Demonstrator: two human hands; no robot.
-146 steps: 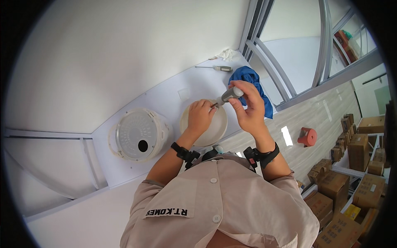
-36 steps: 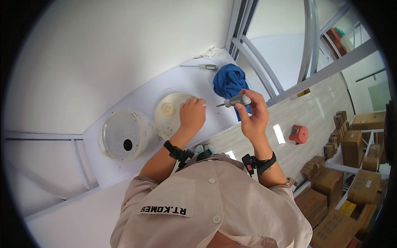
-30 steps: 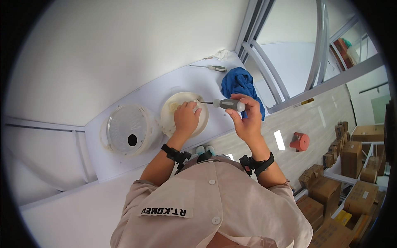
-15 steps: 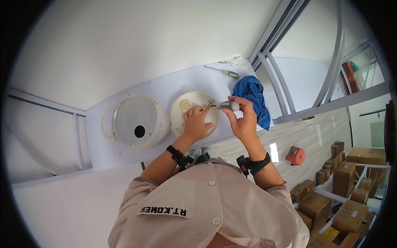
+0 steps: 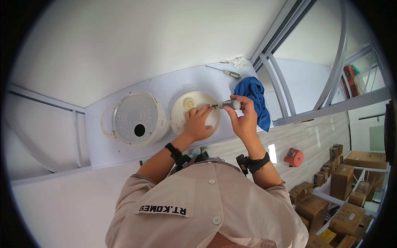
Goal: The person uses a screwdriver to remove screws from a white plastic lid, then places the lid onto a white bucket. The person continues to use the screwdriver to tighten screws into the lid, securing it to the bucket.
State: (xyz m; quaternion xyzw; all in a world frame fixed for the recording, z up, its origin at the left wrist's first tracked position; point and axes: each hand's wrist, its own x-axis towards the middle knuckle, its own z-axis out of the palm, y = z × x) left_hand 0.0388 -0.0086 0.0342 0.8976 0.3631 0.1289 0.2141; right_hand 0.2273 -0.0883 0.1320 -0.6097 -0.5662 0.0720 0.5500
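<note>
A shallow round cream-white lid [image 5: 199,96] lies on the table, with a small spoked round cap [image 5: 190,104] inside it. My left hand [image 5: 198,125] rests over the lid, fingers stretched across it and fingertips close to a screwdriver's tip. That screwdriver [image 5: 230,104], with a thick grey handle, is gripped between the thumb and fingers of my right hand [image 5: 245,116]. It lies nearly level, its short shaft pointing left at the lid's right side. Whether the tip sits on a screw is too small to tell.
A round white appliance body [image 5: 142,118] with a handle stands left of the lid on the white table [image 5: 97,153]. Beyond my right hand are a blue cloth [image 5: 253,101], another screwdriver [image 5: 228,73] and crumpled white tissue [image 5: 239,62]. A red stool [image 5: 294,157] and cardboard boxes [image 5: 314,208] stand at right.
My left hand has shifted slightly right over the lid, and its thumb no longer sticks out sideways. The right hand still grips the screwdriver in nearly the same place.
</note>
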